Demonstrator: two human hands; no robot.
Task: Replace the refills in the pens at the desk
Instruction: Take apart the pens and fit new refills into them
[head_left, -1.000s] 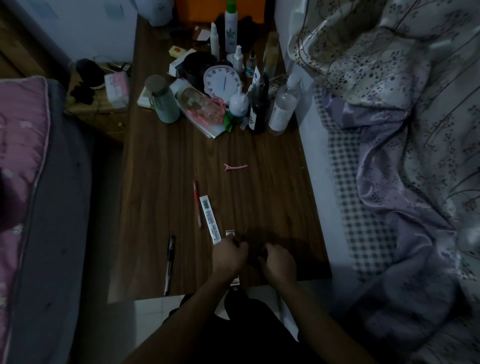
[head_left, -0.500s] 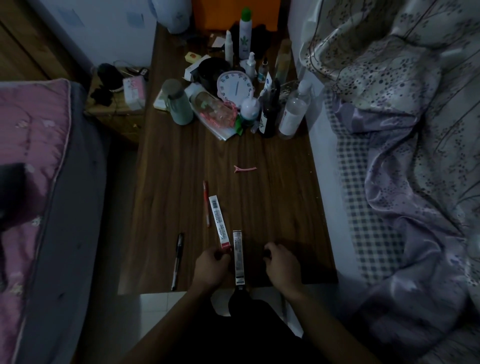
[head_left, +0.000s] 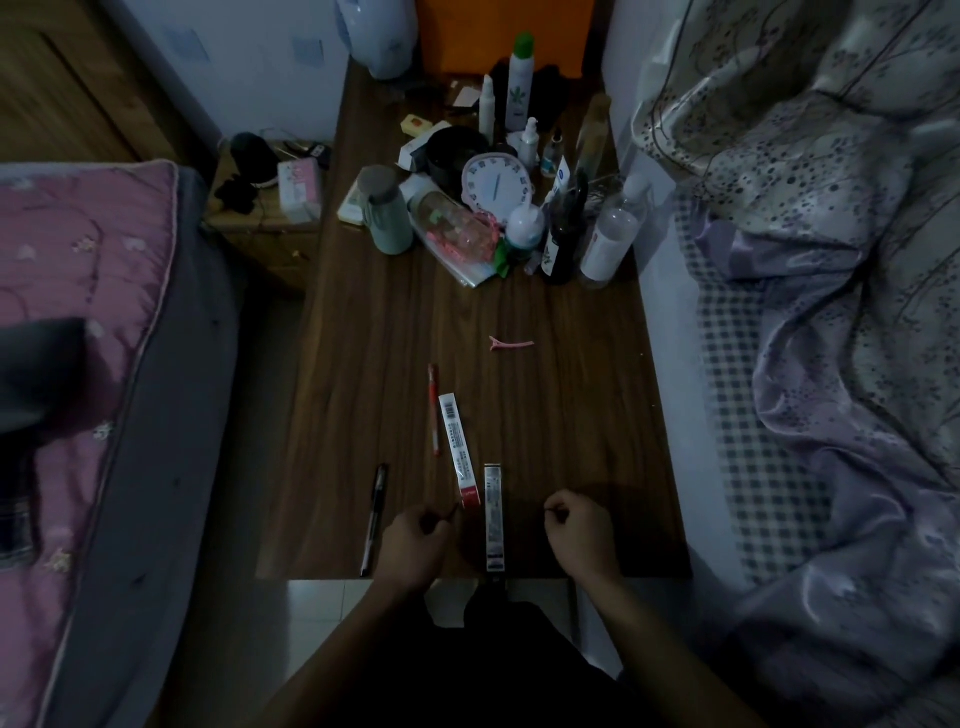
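Since 0.5 s ago, barely shifted: both hands settled apart at the desk's (head_left: 597, 415) near edge. Left hand (head_left: 413, 545) curled, fingertips pinching something thin and dark, too small to identify. Right hand (head_left: 582, 535) curled in a loose fist, contents impossible to tell. Between the 2 hands, a dark refill packet (head_left: 493, 517); just beyond the left fingertips, a red-ended refill packet (head_left: 457, 452). Black pen (head_left: 375, 519) left of the left hand; red pen (head_left: 433, 408) farther out.
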